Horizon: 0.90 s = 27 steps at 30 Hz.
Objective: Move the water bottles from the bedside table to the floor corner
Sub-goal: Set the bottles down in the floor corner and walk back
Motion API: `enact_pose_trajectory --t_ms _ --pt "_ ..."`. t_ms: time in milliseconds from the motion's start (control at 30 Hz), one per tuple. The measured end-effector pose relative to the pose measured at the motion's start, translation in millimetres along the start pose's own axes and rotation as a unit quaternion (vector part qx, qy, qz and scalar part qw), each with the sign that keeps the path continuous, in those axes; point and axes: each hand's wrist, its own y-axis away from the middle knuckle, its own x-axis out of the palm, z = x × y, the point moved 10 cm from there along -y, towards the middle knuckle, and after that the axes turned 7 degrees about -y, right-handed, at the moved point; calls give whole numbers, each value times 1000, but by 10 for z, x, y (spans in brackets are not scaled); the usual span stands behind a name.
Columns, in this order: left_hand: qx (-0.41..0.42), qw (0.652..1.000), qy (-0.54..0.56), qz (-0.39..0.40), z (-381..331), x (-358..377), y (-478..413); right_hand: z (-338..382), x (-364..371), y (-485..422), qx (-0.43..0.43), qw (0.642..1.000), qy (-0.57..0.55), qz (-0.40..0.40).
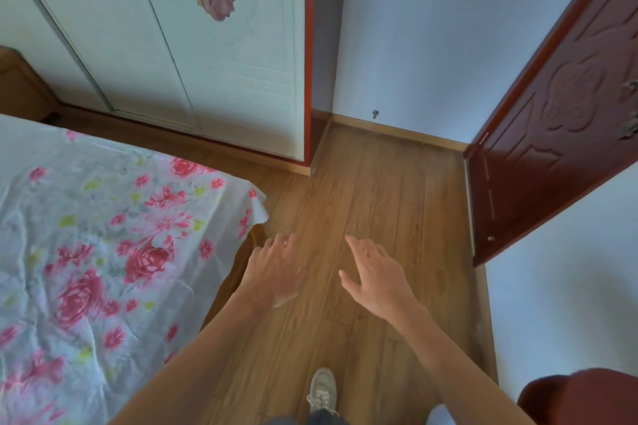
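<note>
Two empty hands: left hand (276, 269) and right hand (376, 274) hang released, fingers spread, over the wooden floor (379, 190). No water bottle is in view; the wooden unit (20, 86) beyond the bed's (86, 217) far left corner may be the desk. Floor corner (328, 124) lies ahead, bare.

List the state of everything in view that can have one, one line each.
left hand: empty, fingers loosely spread
right hand: empty, fingers open
door: swung open
wardrobe doors: closed
floral sheet: spread, wrinkled
floor corner: no bottles
</note>
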Motion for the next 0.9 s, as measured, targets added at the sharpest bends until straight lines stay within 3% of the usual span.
enact_pose_trajectory --t_ms 400,900 --pt "-4 1000 -18 -20 118 -237 -903 -359 -61 -958 -12 1000 -9 21" --pt "-29 999 11 -30 1231 -437 -2627 -265 -51 -3021 -15 1000 4 27"
